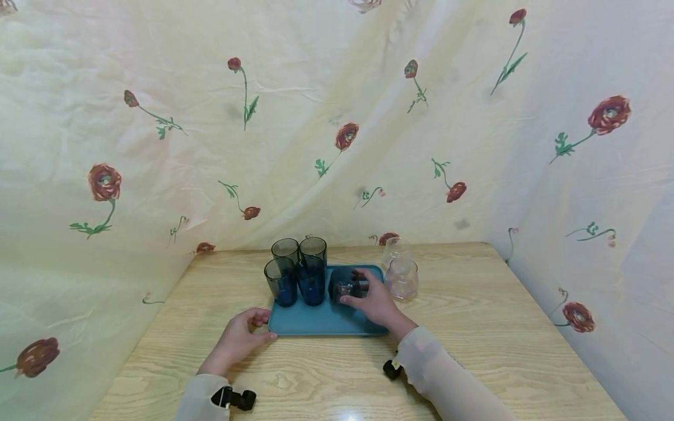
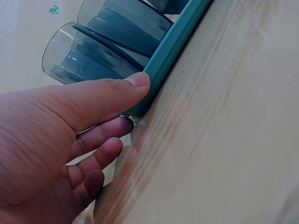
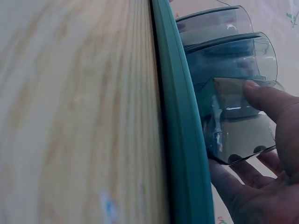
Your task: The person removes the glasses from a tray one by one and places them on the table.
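A teal tray (image 1: pixel 326 323) lies on the wooden table with several tall dark-blue glasses (image 1: pixel 312 286) standing on its left part. My right hand (image 1: pixel 376 301) grips a smoky tinted glass (image 3: pixel 238 121) over the tray's right half, thumb on one side and fingers round the other. Whether that glass touches the tray is unclear. At the tray's front left corner is my left hand (image 1: pixel 239 339). Its thumb (image 2: pixel 138 80) presses on the rim, and the index fingertip sits by the corner below; the other fingers are loosely bent.
Just right of the tray stand two clear glasses, a near one (image 1: pixel 402 280) and a far one (image 1: pixel 396 250). A flower-patterned cloth (image 1: pixel 295 146) hangs behind the table (image 1: pixel 316 374) and along its sides. Black wrist straps (image 1: pixel 231 399) sit over pale sleeves.
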A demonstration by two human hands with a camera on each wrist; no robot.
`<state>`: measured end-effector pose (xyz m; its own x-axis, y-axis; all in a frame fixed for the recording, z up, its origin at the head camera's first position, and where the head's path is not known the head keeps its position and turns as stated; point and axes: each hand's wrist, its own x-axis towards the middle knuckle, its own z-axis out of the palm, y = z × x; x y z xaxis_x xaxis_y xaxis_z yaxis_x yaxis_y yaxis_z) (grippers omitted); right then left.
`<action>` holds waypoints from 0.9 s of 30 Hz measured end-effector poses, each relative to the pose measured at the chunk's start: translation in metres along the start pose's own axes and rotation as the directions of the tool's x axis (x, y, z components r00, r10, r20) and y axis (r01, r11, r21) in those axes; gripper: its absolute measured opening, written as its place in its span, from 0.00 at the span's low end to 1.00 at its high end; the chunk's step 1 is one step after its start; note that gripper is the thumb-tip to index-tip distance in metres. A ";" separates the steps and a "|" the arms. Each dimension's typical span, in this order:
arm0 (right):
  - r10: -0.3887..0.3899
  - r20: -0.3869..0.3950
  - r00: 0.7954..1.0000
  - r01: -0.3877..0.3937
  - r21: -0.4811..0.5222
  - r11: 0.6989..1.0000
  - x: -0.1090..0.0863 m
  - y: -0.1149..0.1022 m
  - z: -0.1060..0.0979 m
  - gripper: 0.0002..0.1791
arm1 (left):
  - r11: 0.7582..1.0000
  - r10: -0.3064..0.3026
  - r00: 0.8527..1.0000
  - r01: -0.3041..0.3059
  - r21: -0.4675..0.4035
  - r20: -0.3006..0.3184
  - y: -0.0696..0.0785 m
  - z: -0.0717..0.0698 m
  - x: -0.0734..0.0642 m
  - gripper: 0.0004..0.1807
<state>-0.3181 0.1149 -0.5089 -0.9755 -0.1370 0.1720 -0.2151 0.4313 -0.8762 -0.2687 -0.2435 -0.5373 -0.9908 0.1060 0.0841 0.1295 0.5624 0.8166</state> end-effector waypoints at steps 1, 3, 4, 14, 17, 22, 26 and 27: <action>-0.003 -0.010 1.000 0.003 -0.001 1.000 0.000 -0.001 0.000 0.43 | 1.000 0.000 1.000 0.000 -0.001 0.001 0.000 0.000 0.000 0.27; -0.010 -0.031 0.999 0.010 -0.004 1.000 0.000 -0.003 -0.002 0.44 | 1.000 0.000 1.000 0.000 -0.003 0.001 0.000 0.000 0.000 0.27; -0.015 -0.040 0.999 0.014 -0.004 1.000 0.001 -0.004 -0.003 0.44 | 1.000 0.001 1.000 -0.001 -0.002 0.001 0.000 0.000 0.000 0.27; -0.094 -0.127 0.988 0.100 0.043 0.994 0.007 -0.021 -0.028 0.45 | 1.000 0.011 1.000 -0.011 0.001 0.001 0.000 0.000 0.000 0.27; -0.122 -0.157 0.980 0.130 0.044 0.991 0.007 -0.028 -0.038 0.45 | 1.000 0.017 1.000 -0.017 0.006 0.000 0.000 0.000 0.001 0.27; -0.152 -0.194 0.969 0.161 0.032 0.986 0.005 -0.036 -0.055 0.46 | 1.000 0.017 1.000 -0.017 0.003 0.003 -0.002 0.000 0.001 0.27; -0.190 -0.221 0.956 0.207 0.054 0.977 0.005 -0.039 -0.069 0.45 | 1.000 0.012 1.000 -0.012 0.000 0.006 -0.003 0.000 0.001 0.27; -0.197 -0.230 0.953 0.216 0.058 0.975 0.005 -0.039 -0.072 0.44 | 1.000 0.013 1.000 -0.013 -0.001 0.008 -0.003 0.000 0.001 0.27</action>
<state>-0.3180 0.1620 -0.4412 -0.8978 -0.0105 0.4404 -0.4175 0.3392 -0.8430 -0.2699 -0.2452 -0.5391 -0.9887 0.1200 0.0900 0.1423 0.5603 0.8160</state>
